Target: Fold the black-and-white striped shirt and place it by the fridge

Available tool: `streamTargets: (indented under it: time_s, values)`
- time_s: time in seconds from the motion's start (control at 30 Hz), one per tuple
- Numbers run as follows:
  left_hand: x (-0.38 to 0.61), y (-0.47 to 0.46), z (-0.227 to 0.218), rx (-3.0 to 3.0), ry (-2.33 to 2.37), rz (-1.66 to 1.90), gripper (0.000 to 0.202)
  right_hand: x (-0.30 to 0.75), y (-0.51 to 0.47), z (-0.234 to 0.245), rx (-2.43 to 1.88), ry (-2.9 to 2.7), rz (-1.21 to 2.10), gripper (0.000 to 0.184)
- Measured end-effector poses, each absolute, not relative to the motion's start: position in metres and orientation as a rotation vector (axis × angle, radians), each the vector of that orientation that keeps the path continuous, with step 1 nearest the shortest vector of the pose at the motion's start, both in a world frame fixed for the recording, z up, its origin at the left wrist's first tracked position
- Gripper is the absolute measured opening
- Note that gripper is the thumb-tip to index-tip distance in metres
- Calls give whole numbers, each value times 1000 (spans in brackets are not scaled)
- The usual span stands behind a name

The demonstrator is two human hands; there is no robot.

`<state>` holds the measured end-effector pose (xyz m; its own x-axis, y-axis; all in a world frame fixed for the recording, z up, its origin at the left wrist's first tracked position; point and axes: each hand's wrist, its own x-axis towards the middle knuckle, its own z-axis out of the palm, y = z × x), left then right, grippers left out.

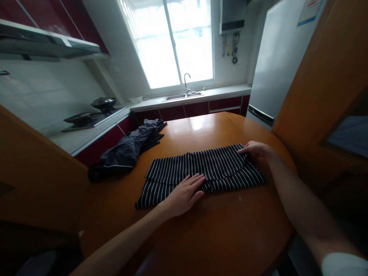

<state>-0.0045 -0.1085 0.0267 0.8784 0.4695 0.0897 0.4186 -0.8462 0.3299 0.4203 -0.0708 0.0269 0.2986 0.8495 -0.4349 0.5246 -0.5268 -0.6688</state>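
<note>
A black garment with white stripes (pixel 172 168) lies folded in a wide strip across the wooden table, its upper layer folded over a lower one. What kind of garment it is I cannot tell. My left hand (pixel 186 193) rests on the near middle of the cloth, palm down with the fingers stretched out. At the far right corner, my right hand (pixel 255 148) pinches the cloth's edge between thumb and fingers.
The round wooden table (pixel 212 234) fills the foreground. A heap of dark grey and black clothing (pixel 126 149) lies at its left edge. Beyond are a stove with a lidded pan (pixel 103 102), a sink (pixel 175 97) under the window, and a fridge (pixel 276 57) at right.
</note>
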Motion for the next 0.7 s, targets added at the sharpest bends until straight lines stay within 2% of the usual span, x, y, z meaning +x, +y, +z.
streamTargets:
  time_s: [0.2, 0.43, 0.7]
  values:
    - [34, -90, 38, 2763, 814, 571, 47, 425, -79, 30, -1998, -1295, 1353, 43]
    - [60, -75, 1, 2807, 937, 260, 65, 416, -86, 37, -1787, -1199, 1437, 33]
    - [59, -72, 3, 2433, 858, 511, 65, 371, -84, 83, -1515, -1122, 1303, 21]
